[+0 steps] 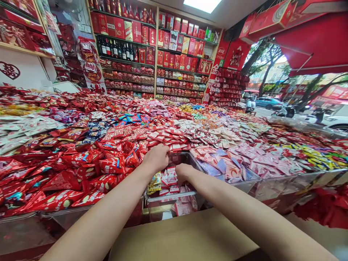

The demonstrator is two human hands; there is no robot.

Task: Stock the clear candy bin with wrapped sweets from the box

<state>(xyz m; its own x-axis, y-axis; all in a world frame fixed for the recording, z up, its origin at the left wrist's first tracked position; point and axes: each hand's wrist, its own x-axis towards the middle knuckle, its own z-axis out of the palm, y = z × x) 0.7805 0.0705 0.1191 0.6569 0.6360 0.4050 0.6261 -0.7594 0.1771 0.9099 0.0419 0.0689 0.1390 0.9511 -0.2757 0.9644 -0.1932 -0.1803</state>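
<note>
A clear plastic bin (pixel 160 198) at the front middle holds pink-and-white candy packets (pixel 169 177) and a few yellow packets (pixel 154 183). Over the bin's left rear side is my left hand (pixel 158 158), its fingers curled; whatever they may hold is hidden. My right hand (pixel 184 172) reaches down into the bin's right side beside the pink packets. Its fingers bend downward out of sight, so their grip does not show. Red shiny candy packets (pixel 111 165) are heaped left of the bin, and pink and lilac packets (pixel 223 165) lie to its right.
A cardboard box (pixel 179 239) stands below the bin, under my forearms. More candy heaps (pixel 190 127) spread behind. Shelves (pixel 156 40) of bottles and red boxes line the back wall. A street with a blue car (pixel 266 102) and parked scooters shows at right.
</note>
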